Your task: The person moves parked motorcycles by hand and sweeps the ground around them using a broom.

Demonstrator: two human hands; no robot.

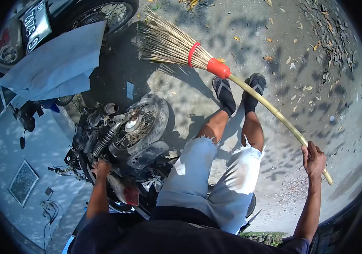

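Note:
A stick broom [217, 67] with a long bamboo handle and a red collar is held up by my right hand [315, 161], whose fingers wrap round the handle near its end. Its bristles fan out toward the upper left, beyond my sandalled feet [224, 93]. On the other side, my left hand [101, 167] rests with curled fingers at the rear part of a dusty motorcycle [117, 144]. It seems to grip the frame or seat edge there, though the exact part is hidden.
Another vehicle with a number plate [36, 26] stands at the upper left, partly behind a pale sheet [58, 63]. Dry leaves [331, 42] are heaped at the upper right, with more scattered over the concrete ground [282, 114]. A light blue wall [3, 169] borders the left.

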